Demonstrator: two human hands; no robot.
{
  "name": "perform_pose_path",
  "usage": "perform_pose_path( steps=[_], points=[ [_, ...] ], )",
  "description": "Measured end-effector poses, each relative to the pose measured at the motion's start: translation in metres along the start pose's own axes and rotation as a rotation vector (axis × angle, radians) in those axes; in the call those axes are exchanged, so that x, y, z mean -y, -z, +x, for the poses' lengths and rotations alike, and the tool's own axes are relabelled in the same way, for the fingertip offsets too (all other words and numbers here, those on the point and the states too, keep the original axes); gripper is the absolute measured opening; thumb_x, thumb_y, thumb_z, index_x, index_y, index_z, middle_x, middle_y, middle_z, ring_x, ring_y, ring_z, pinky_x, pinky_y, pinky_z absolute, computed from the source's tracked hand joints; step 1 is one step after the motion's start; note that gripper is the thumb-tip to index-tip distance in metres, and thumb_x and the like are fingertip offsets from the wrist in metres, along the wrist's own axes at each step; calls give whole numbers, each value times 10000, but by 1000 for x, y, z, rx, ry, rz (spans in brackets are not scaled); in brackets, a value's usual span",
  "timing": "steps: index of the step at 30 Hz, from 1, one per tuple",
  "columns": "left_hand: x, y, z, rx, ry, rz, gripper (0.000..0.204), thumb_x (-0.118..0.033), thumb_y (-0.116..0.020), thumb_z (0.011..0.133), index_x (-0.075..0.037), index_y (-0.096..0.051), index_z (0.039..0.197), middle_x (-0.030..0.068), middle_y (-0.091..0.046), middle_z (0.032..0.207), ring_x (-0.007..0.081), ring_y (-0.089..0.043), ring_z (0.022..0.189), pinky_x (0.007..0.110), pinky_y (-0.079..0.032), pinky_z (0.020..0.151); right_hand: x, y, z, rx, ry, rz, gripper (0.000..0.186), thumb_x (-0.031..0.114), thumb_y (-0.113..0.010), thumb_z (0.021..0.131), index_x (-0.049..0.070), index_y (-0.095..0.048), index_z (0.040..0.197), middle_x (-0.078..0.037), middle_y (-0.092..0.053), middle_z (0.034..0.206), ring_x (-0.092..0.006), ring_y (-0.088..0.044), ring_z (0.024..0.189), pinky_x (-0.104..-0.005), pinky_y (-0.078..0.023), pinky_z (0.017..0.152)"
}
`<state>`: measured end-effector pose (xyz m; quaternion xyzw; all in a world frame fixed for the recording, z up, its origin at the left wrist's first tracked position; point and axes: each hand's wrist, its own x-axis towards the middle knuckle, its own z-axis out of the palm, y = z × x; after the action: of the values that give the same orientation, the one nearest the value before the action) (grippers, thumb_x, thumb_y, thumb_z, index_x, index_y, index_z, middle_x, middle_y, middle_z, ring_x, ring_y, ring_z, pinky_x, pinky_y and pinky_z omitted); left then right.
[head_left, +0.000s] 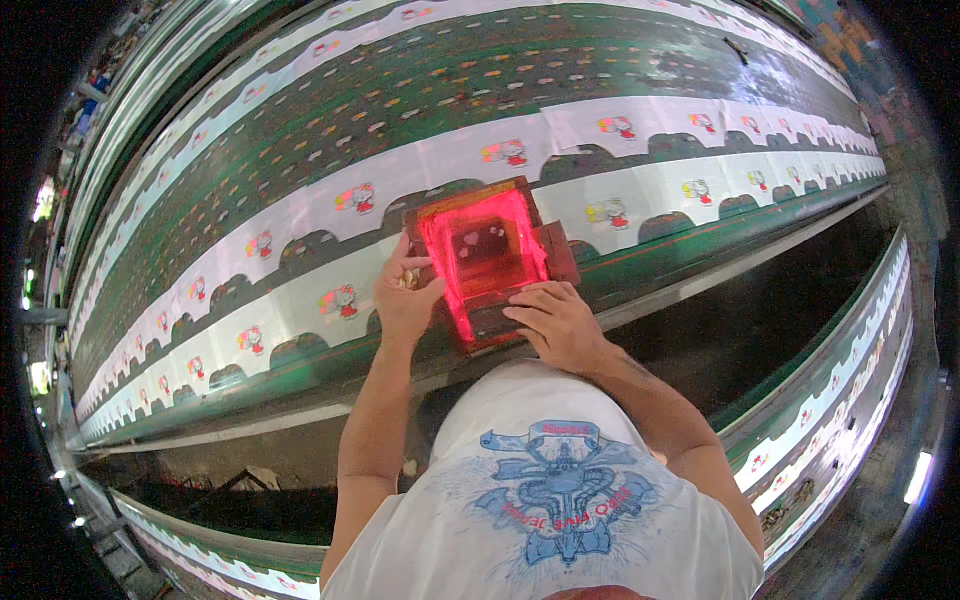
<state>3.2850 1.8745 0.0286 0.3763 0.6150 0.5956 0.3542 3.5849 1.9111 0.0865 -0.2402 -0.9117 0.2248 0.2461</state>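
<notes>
A small rectangular printing frame (520, 188), smeared with bright red ink round a darker middle, is in front of me at the edge of a long green printing table (625, 245). My left hand (405, 300) grips the frame's left side, thumb and fingers bent round it. My right hand (560, 325) holds the lower right of the frame, fingers curled over the edge; a wooden piece juts from the frame beside it. White scallop-edged strips (657, 175) with repeated coloured cartoon motifs lie along the table on both sides of the frame. The frame hides part of the lower strip.
More rows of printed strips (200, 120) run along the far part of the table. A second table (810, 400) with similar strips stands behind me, across a dark aisle (740, 320). A small dark object (736, 50) lies on the far right of the table.
</notes>
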Motion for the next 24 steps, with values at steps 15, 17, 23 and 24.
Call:
perform_pose_path(
  steps=[15,17,23,24],
  points=[
    [36,-226,17,-5,32,-72,446,91,-898,828,16,-777,1251,190,-695,1593,102,-745,923,286,-636,786,-149,133,-110,-88,-63,-49,400,-7,-718,909,79,-792,1292,-109,-748,1337,-369,-689,1279,-542,-546,1123],
    [35,-229,18,12,119,-100,405,107,-886,829,0,-782,1205,184,-663,1642,111,-752,921,284,-635,785,-157,140,-110,-52,-21,-23,416,4,-734,895,77,-789,1300,-112,-744,1341,-367,-687,1290,-538,-544,1125],
    [22,-231,19,36,203,-182,390,84,-891,796,33,-778,1166,212,-476,1790,267,-593,1415,397,-537,1122,-163,156,-97,54,116,-48,432,74,-741,907,71,-773,1338,-112,-735,1328,-356,-685,1286,-522,-543,1116],
    [24,-229,19,21,188,-166,375,99,-882,812,17,-775,1161,149,-560,1740,189,-673,1194,339,-589,961,-162,156,-93,61,146,-58,432,89,-738,916,69,-769,1346,-113,-734,1315,-354,-687,1276,-520,-544,1112]
  ],
)
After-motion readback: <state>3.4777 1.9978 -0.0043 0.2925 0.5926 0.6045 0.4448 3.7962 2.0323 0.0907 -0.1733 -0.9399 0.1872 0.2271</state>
